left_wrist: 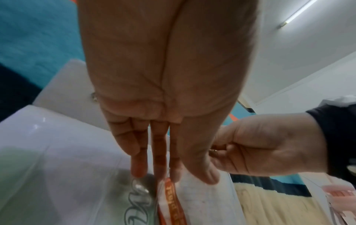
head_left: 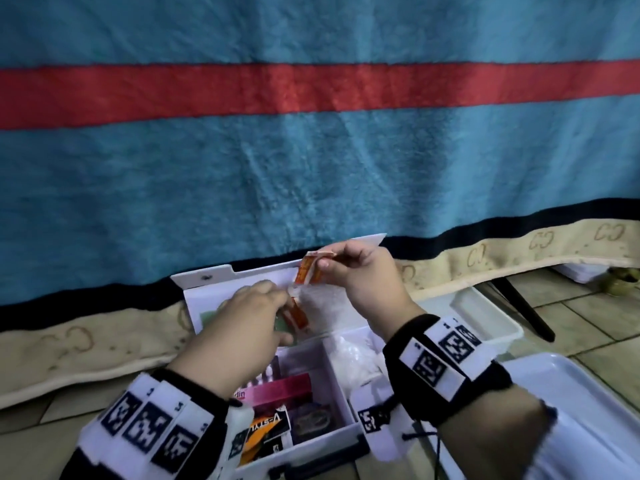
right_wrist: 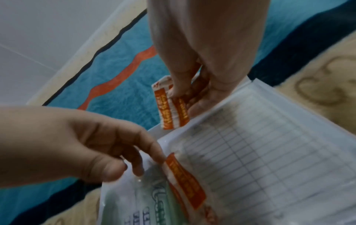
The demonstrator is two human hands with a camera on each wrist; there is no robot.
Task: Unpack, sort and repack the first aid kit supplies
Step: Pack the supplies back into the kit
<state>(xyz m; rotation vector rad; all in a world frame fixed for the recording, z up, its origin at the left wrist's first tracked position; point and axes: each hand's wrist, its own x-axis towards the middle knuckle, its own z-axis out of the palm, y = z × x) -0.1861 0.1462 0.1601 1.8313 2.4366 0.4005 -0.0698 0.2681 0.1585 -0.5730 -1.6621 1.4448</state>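
Observation:
The white first aid box stands open on the floor, its lid leaning back against a blanket. My right hand pinches an orange-and-white sachet above the lid; in the right wrist view the thumb and fingers clamp that sachet. My left hand reaches to the lid's clear pocket, its straight fingertips touching a second orange sachet tucked there beside a ruled sheet and a green leaflet. Inside the box lie a pink carton, an orange-black packet and white wrapped items.
A white tray lies at the lower right and a clear plastic tub sits behind it. A blue blanket with a red stripe hangs behind the box. A black leg slants over the tiled floor at the right.

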